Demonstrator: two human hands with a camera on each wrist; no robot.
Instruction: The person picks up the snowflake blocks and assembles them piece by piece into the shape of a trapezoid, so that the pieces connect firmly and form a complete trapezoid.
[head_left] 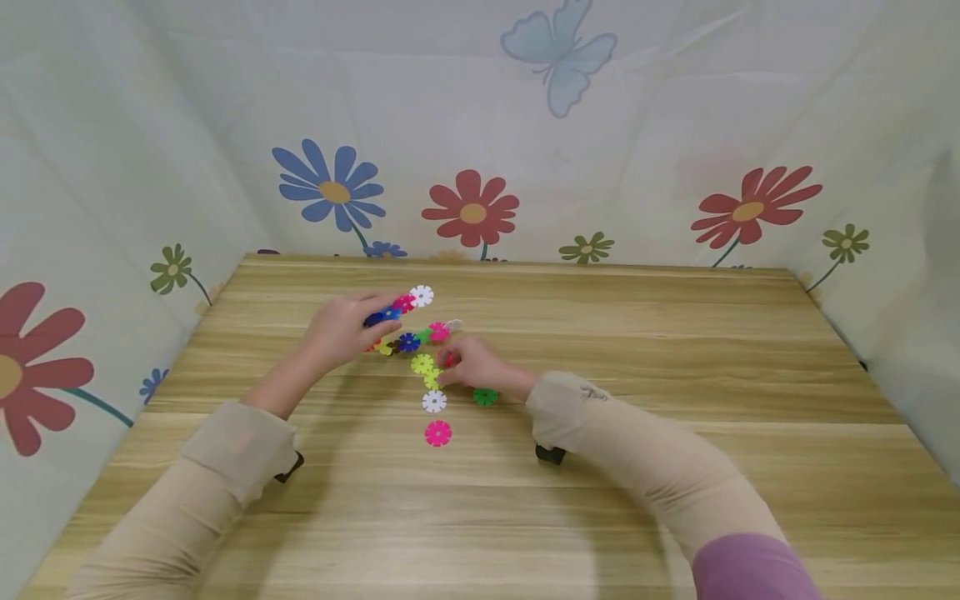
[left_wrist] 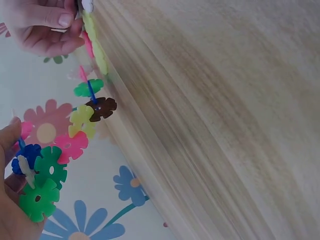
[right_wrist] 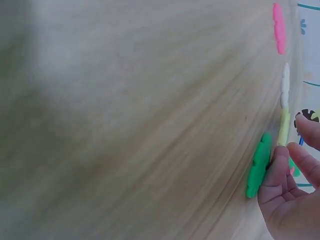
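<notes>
A chain of notched plastic snowflake discs (head_left: 408,342) in several colours is gripped by my left hand (head_left: 341,333) above the table. In the left wrist view, green discs (left_wrist: 40,199) lie against its fingers, and pink, yellow and brown discs (left_wrist: 103,108) run on from them. My right hand (head_left: 480,367) is low at the loose discs, with its fingertips right at a yellow disc (head_left: 432,379) and a red disc (head_left: 449,360). In the right wrist view, its thumb and a finger (right_wrist: 305,162) stand apart. A green disc (right_wrist: 258,166) lies beside that hand.
Toward me on the wooden table (head_left: 525,517) lie a white disc (head_left: 434,402) and a pink disc (head_left: 438,433). Behind the table's far edge hangs a cloth (head_left: 637,150) printed with flowers and a butterfly; it also covers the sides.
</notes>
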